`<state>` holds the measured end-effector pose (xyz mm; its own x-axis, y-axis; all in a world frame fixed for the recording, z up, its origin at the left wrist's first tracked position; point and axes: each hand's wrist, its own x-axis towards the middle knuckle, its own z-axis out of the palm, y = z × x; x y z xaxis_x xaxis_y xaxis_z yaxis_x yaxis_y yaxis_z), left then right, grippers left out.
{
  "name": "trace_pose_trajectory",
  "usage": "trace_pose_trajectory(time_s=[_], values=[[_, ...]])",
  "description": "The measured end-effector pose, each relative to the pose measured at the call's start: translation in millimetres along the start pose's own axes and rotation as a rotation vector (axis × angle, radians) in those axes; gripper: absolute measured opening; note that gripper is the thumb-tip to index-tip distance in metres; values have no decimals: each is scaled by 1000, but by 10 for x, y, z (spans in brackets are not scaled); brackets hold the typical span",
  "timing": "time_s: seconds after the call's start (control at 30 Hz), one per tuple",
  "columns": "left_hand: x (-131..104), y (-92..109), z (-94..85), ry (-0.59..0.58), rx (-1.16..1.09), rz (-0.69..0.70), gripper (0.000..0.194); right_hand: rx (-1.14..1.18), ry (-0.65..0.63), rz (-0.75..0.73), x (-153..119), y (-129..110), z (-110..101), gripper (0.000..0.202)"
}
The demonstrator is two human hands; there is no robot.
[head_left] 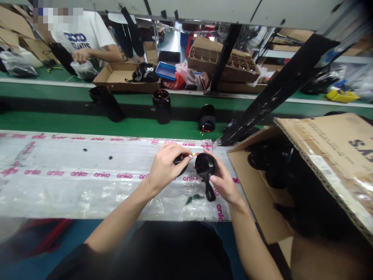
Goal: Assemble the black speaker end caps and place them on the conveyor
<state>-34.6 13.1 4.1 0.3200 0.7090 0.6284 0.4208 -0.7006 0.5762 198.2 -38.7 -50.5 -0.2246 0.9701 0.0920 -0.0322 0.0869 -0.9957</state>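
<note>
My right hand (223,181) is wrapped round a black round housing (204,165) with a strap-like handle (210,192) hanging down toward me. My left hand (167,165) is closed, its thumb and forefinger pinching thin coloured wires (194,154) with a small white connector. Under its palm is a dark, shiny rounded part (181,165), mostly hidden by the fingers. The wires lie in the short gap between that part and the housing. Both hands are above a bench (87,194) covered in clear film and pink-lettered tape.
On the green belt beyond stand black cylinders (161,107), and one lies with wires showing (207,118). An open carton (262,198) of black parts is at my right, near a slanted black post (271,91). Across the belt a person (84,39) handles a plastic bag.
</note>
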Motion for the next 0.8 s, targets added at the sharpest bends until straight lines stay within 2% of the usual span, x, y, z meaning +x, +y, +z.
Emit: trace_pose_trajectory(time_s=[0.07,0.23,0.4,0.6,0.8], values=[[-4,-29,18,22,-23,22,6,119,47,-51,85,-41,55,85],[-22,-47,43,65,-77,-10,8,-24,89,-136,263,-123,116,90],[-31,-43,57,62,-83,3,8,20,27,-200,283,-281,13,85],[-30,-55,59,62,-65,19,9,-79,-116,-220,315,-364,-4,85],[-12,-44,46,57,19,45,13,-223,-127,-268,348,-487,-3,86]])
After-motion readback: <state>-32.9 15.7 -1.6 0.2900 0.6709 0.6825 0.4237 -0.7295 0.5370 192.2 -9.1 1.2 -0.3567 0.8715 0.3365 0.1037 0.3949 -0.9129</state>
